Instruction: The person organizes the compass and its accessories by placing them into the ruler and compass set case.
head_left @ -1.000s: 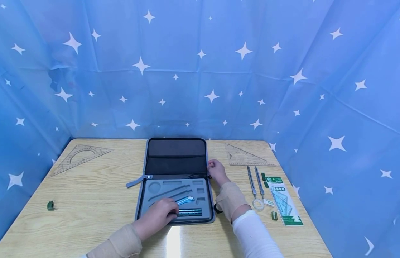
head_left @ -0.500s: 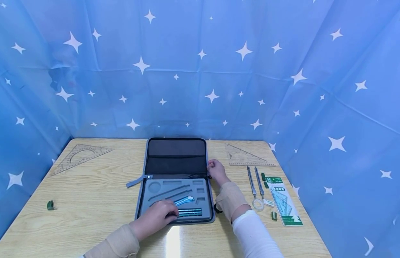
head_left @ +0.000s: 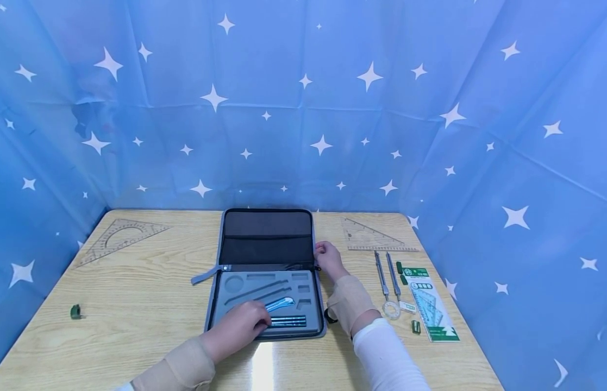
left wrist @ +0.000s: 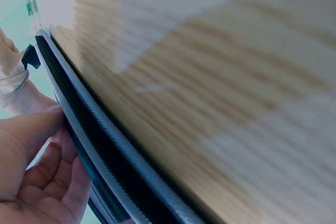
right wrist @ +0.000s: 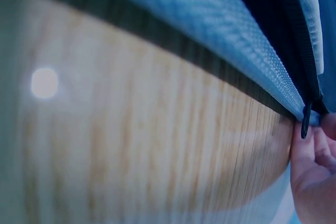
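Observation:
An open zip case (head_left: 266, 236) lies mid-table, its grey foam tray (head_left: 279, 279) towards me. In the tray's lower right lie dark, striped pencils (head_left: 289, 321) side by side. My left hand (head_left: 241, 326) pinches their left ends, which its fingers cover. Just above them is a light-blue utility knife (head_left: 282, 303), partly behind that hand. In the left wrist view, the thumb (left wrist: 44, 124) reaches over the case's front edge (left wrist: 100, 135). My right hand (head_left: 329, 258) grips the case's right side by the hinge, beside a zip pull (right wrist: 306, 121) in the right wrist view.
A clear set square with protractor (head_left: 124, 237) and a green sharpener (head_left: 75, 311) lie left. On the right are another set square (head_left: 374, 236), compasses (head_left: 382, 274), a clear ring (head_left: 392, 310), an eraser (head_left: 407, 307), another green sharpener (head_left: 415, 327) and a ruler packet (head_left: 430, 304).
The left hand has shifted only slightly over the pencils, whose stripes look turned a little. The right hand has stayed at the case's side.

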Motion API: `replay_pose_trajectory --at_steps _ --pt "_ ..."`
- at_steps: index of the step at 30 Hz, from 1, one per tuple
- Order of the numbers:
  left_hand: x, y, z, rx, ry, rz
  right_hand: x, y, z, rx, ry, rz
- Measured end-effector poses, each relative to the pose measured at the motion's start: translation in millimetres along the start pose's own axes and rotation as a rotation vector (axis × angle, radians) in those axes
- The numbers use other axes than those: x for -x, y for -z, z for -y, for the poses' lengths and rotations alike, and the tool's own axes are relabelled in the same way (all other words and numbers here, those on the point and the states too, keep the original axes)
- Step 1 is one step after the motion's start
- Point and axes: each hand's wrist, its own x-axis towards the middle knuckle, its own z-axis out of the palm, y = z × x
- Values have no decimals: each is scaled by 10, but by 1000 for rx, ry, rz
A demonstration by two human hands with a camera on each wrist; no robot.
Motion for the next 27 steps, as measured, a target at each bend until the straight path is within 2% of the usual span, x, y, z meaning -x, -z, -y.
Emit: replay_pose_trajectory --at_steps 9,17,27 --pt "-54 17 -6 -21 -8 5 9 -4 2 -17 9 -18" --pt "-79 52 -15 -2 18 26 10 -4 -4 -31 14 -15" --pt "-81 58 -85 -76 8 39 4 -3 -3 -4 5 -3"
